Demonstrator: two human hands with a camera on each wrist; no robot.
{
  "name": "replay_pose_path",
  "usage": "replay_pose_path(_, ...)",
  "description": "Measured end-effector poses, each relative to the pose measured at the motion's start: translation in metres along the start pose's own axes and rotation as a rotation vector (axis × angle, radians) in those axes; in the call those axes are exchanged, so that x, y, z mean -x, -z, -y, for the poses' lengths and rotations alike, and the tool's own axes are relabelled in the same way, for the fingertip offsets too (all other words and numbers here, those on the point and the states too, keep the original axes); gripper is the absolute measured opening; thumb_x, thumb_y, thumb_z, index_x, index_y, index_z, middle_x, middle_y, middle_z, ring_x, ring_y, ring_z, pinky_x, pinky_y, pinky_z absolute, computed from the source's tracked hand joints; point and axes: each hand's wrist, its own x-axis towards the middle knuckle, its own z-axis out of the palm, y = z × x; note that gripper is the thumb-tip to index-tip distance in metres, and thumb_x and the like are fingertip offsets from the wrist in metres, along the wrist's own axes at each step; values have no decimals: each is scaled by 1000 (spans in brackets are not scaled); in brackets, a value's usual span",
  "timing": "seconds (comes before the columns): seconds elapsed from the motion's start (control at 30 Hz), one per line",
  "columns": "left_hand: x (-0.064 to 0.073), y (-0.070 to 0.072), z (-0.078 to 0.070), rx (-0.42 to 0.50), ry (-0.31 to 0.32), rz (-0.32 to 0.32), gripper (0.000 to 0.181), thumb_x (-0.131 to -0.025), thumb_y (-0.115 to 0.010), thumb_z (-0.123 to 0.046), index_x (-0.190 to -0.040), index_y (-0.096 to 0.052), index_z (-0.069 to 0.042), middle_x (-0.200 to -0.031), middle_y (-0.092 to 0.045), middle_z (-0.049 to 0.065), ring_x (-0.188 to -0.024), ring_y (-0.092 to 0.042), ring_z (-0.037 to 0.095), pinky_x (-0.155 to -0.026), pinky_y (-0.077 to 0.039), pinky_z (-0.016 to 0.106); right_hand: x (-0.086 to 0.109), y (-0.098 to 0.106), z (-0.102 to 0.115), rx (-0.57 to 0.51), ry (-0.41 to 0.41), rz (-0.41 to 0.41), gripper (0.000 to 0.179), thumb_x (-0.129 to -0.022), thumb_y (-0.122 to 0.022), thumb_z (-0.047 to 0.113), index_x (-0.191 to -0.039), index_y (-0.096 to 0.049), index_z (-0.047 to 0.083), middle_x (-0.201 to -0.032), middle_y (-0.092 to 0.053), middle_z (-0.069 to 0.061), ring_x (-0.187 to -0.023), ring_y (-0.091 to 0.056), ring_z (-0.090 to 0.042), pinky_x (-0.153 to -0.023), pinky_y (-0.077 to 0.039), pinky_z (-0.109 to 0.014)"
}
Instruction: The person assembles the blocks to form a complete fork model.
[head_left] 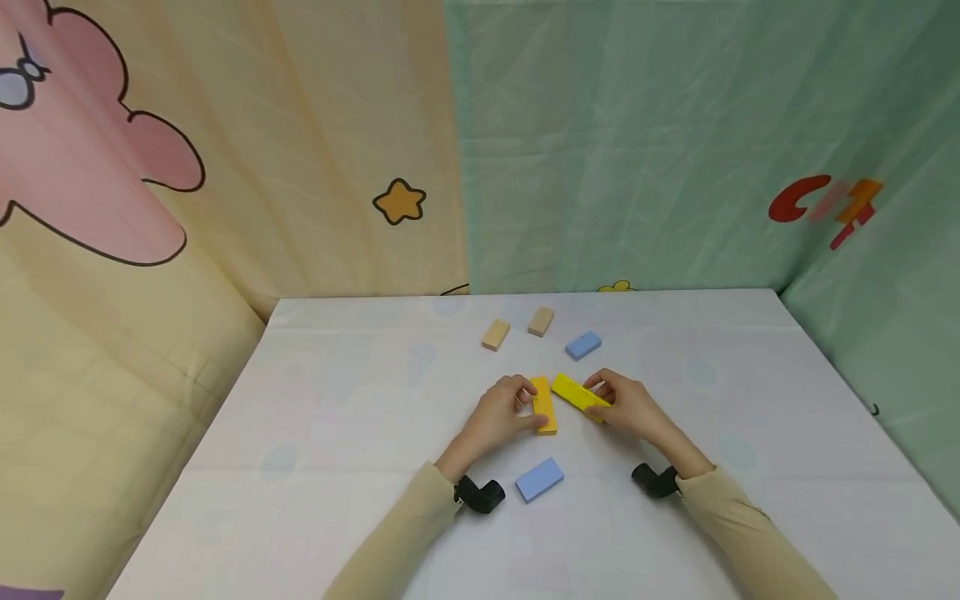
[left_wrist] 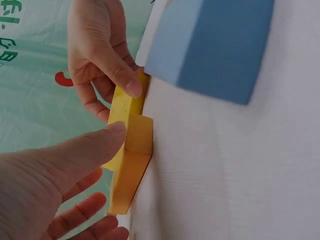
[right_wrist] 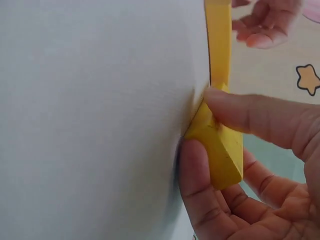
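Note:
An orange rectangular block (head_left: 546,408) lies flat on the white table. Close over its left side is my left hand (head_left: 504,408), thumb and fingers loosely bent; a small gap shows between fingertips and block in the right wrist view. My right hand (head_left: 626,406) pinches a bright yellow block (right_wrist: 222,152) between thumb and fingers at its right end. That yellow block slants beside the orange one, its far left end close to the orange block's top right corner. Nearer to me, a blue block (head_left: 539,480) lies between the two wrists.
Farther back on the table (head_left: 360,400) lie a light wooden block (head_left: 496,335), a second wooden block (head_left: 541,322) and another blue block (head_left: 583,345). Printed curtains hang behind and along both sides of the table. Each wrist wears a black camera mount.

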Motion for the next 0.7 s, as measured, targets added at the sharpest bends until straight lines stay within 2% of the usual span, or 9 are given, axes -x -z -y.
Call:
replay_pose_path(0.07, 3, 1, 0, -153, -104, 17, 42, -78, -80, -31, -110, -63, -10, -103, -55, 0, -91, -51, 14, -81, -43, 26, 1, 0, 0, 2, -24, 4, 38, -77, -78, 9, -109, -59, 3, -91, -62, -8, -78, -55, -21, -67, -48, -34)
replay_pose_path(0.17, 6, 1, 1, -243, -183, 49, 45, -79, -78, -34, -116, -65, -13, -121, -52, 1, -109, -47, 17, -94, -40, 29, 1, 1, 1, 27, -21, 0, 42, -73, -81, 9, -108, -60, 1, -91, -61, -8, -80, -54, -23, -70, -48, -37)
replay_pose_path(0.43, 7, -3, 13, -173, -216, 17, 45, -81, -76, -33, -120, -66, -14, -127, -56, 1, -120, -48, 18, -100, -36, 33, 1, 5, 1, 142, 56, -70, 33, -73, -79, 9, -99, -64, -4, -85, -55, -7, -77, -52, -22, -70, -46, -38)
replay_pose_path(0.57, 6, -3, 16, -138, -228, 16, 44, -81, -76, -34, -119, -67, -15, -127, -57, 0, -119, -49, 16, -101, -36, 32, -2, 9, 1, 143, 38, -108, 34, -74, -78, 10, -101, -65, -5, -85, -55, -8, -78, -51, -23, -71, -45, -39)
replay_pose_path(0.7, 6, -1, 20, -111, -244, 1, 42, -79, -78, -33, -116, -69, -15, -126, -59, -1, -117, -50, 15, -100, -37, 31, -11, 10, 4, 126, 34, -106, 36, -77, -77, 11, -106, -64, -6, -89, -57, -10, -81, -52, -25, -73, -46, -41)
